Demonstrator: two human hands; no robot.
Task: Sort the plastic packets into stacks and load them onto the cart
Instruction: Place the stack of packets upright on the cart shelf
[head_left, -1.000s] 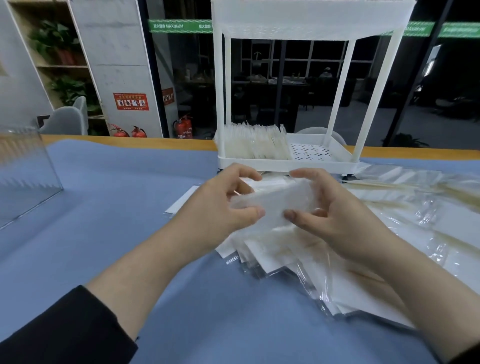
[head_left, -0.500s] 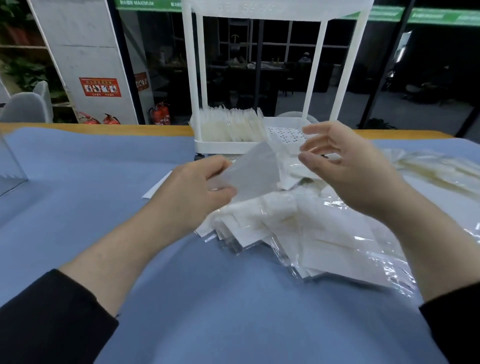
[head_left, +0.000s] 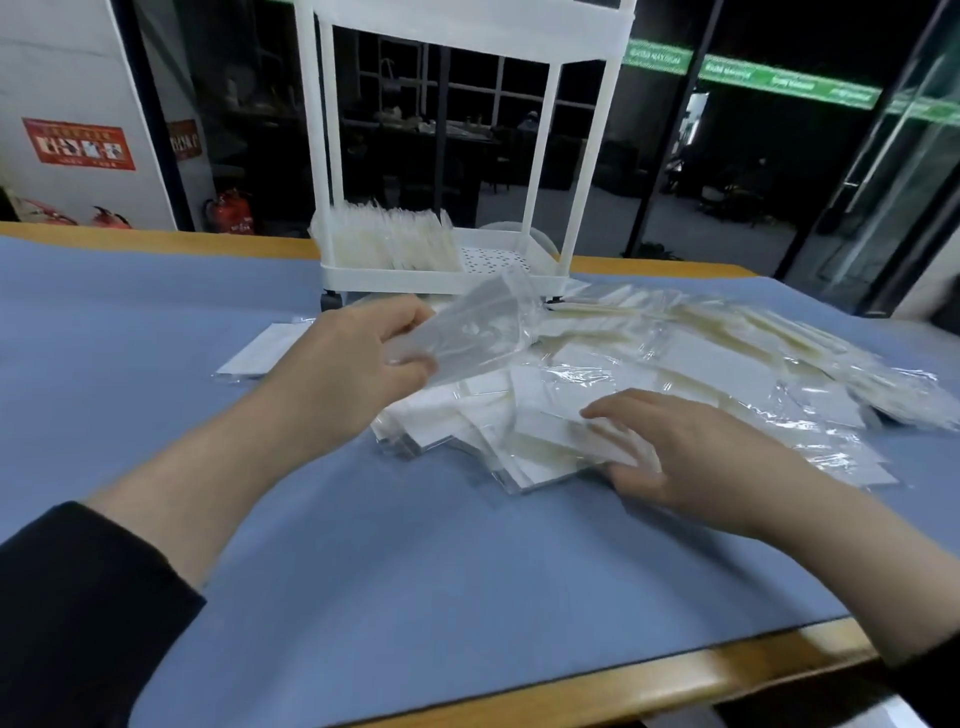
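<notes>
My left hand (head_left: 358, 358) grips a small bundle of clear plastic packets (head_left: 478, 327), lifted and tilted above the table. My right hand (head_left: 675, 457) lies on the near edge of a loose pile of packets (head_left: 571, 395), thumb under and fingers over a packet at the pile's front. The pile spreads to the right across the blue mat. The white cart (head_left: 441, 283) stands behind the pile; a row of packets (head_left: 384, 244) stands upright in the left part of its lower tray.
A single flat packet (head_left: 260, 353) lies left of the pile. The blue mat (head_left: 363, 571) covers a wooden table whose near edge (head_left: 675, 670) runs at lower right. The cart's right tray half shows bare perforated floor (head_left: 493, 257).
My right hand has dropped from near the cart's tray down onto the front of the pile. My left hand keeps its bundle, which now tilts flatter. The view has swung.
</notes>
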